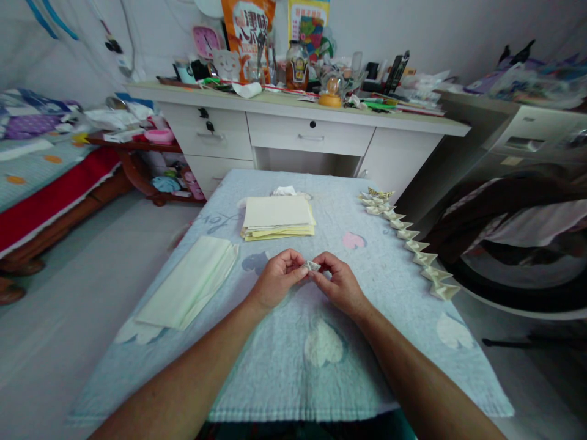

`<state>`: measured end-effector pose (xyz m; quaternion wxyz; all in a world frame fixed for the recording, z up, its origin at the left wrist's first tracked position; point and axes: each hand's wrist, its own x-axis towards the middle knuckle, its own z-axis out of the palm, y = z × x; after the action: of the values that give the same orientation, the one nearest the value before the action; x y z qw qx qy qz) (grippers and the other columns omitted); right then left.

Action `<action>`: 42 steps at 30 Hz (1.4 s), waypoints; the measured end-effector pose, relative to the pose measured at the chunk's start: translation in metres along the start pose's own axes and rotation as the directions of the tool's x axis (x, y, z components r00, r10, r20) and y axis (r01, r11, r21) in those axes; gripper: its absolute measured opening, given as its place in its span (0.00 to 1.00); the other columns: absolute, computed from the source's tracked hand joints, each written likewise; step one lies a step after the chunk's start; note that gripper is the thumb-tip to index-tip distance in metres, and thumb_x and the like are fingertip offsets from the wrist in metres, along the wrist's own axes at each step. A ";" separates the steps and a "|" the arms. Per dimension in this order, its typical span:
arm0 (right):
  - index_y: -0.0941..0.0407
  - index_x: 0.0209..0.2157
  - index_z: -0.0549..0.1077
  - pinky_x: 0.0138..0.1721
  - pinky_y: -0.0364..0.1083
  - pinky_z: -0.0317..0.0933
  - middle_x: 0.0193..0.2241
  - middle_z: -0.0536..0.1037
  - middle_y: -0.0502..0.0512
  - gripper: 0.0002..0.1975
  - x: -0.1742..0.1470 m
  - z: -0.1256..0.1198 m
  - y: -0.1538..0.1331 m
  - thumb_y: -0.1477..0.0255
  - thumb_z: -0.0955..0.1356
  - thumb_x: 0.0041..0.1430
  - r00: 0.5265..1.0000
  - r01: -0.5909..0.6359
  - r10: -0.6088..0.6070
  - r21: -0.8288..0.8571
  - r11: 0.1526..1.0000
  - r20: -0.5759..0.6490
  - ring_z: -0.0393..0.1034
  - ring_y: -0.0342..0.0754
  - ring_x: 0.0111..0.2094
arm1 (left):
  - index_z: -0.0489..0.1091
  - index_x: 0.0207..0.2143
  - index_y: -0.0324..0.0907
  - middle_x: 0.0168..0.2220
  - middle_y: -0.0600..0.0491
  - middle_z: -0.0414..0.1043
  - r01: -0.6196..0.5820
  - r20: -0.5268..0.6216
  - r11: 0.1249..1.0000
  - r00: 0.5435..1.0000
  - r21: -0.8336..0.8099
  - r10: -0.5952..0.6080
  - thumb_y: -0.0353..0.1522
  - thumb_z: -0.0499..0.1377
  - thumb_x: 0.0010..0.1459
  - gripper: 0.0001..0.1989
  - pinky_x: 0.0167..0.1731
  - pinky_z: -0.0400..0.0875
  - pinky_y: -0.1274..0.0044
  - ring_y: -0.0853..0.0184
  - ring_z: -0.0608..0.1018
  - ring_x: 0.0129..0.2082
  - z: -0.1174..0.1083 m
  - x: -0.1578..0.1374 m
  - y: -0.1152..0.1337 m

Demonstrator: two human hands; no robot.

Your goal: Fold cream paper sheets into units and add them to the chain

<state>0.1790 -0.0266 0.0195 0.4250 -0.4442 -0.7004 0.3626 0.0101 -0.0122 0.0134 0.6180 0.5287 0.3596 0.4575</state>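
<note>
folded paper (312, 265) | pinched: left hand (278, 278), right hand (339, 282) | axis sideways, tip right

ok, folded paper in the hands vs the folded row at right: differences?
The held paper is pinched between the left hand and right hand; the folded row lies on the cloth. The held paper looks like one small piece; the folded row strings out several. Both show pointed folds.

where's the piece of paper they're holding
Head view, just right of centre: the folded paper piece is pinched between left hand and right hand, this side of the paper stack.
</note>
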 end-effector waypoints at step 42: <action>0.57 0.33 0.73 0.41 0.46 0.54 0.31 0.73 0.52 0.07 0.000 -0.011 0.012 0.81 0.69 0.51 0.953 0.223 -0.067 -0.538 0.813 0.294 0.64 0.47 0.36 | 0.73 0.33 0.42 0.34 0.52 0.73 -0.404 0.348 0.292 0.910 0.867 0.226 0.30 0.60 0.57 0.02 0.40 0.64 0.72 0.63 0.69 0.38 -0.009 -0.010 -0.002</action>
<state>0.1930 -0.0213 0.0134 0.2049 -0.4428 -0.8580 0.1606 -0.0010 -0.0188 0.0095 0.1357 0.8769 0.3912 0.2439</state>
